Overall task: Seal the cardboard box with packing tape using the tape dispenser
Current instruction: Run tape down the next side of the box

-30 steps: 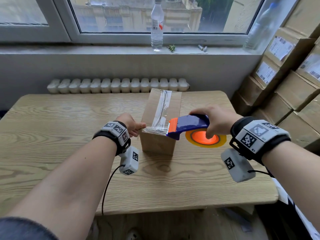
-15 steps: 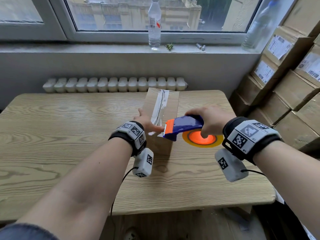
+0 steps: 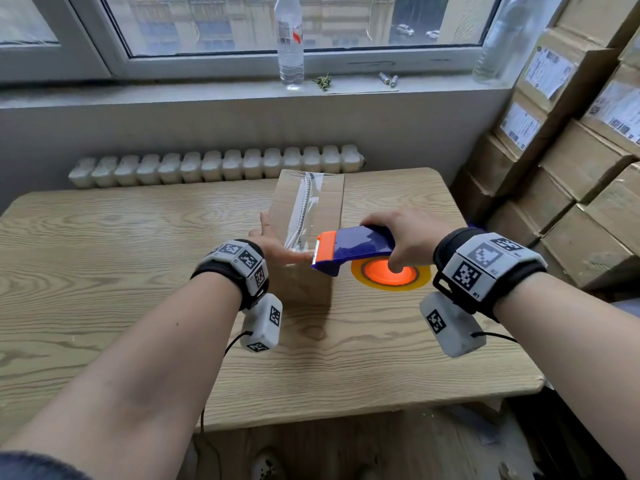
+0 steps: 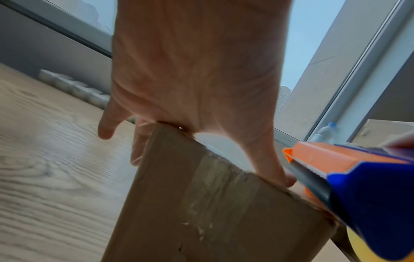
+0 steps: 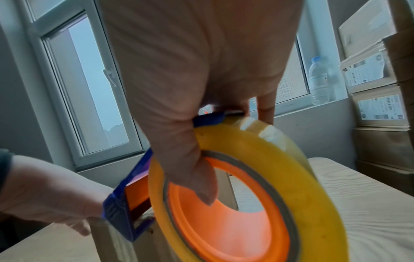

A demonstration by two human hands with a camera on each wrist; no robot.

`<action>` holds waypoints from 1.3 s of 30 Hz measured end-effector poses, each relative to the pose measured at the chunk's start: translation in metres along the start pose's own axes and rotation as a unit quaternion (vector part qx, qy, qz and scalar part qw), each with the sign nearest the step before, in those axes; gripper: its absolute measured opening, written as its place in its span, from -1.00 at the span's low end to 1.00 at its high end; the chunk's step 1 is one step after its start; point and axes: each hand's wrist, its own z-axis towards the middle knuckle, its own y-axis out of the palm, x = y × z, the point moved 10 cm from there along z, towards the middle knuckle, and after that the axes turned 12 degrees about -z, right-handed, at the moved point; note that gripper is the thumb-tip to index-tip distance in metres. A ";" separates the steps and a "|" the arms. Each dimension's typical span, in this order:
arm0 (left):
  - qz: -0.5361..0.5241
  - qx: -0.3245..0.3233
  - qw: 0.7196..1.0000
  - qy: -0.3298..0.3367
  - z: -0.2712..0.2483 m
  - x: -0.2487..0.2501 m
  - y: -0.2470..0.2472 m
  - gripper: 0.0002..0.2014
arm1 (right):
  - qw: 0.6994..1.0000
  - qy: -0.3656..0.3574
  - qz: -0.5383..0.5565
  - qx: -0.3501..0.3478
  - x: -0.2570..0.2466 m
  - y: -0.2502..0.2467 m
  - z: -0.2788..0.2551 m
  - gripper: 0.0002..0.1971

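A tall cardboard box (image 3: pixel 304 289) stands in the middle of the wooden table, with a strip of clear tape (image 3: pixel 304 206) along its top seam and down its near face (image 4: pixel 212 198). My left hand (image 3: pixel 273 244) lies flat over the box's near top edge, thumb (image 4: pixel 273 170) pressing the tape end, other fingers down the left side. My right hand (image 3: pixel 401 237) grips the blue and orange tape dispenser (image 3: pixel 349 249) at the box's near right corner, thumb inside the orange core (image 5: pixel 224 212) of the yellow tape roll (image 5: pixel 291 177). The serrated blade (image 4: pixel 306 168) sits just right of my left thumb.
Stacked labelled cardboard boxes (image 3: pixel 571 150) fill the right side beside the table. A clear water bottle (image 3: pixel 290 43) stands on the windowsill, with small batteries (image 3: pixel 388 79) nearby. A white radiator (image 3: pixel 214 164) runs behind the table (image 3: pixel 104 254). The table's front edge is near my forearms.
My left hand let go of the stretched tape end and now lies flat on the box's near top edge. The dispenser stayed at the box's near right corner, and the loose tape is down.
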 end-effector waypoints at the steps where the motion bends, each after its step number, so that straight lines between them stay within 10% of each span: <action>1: 0.000 0.002 1.000 0.000 -0.001 0.001 0.000 0.37 | 1.000 -0.003 0.001 0.001 0.000 0.000 0.000 -0.23; 39: -0.007 0.011 1.000 -0.019 -0.010 0.001 0.006 0.41 | 0.999 0.041 -0.016 0.008 0.068 0.053 -0.011 -0.33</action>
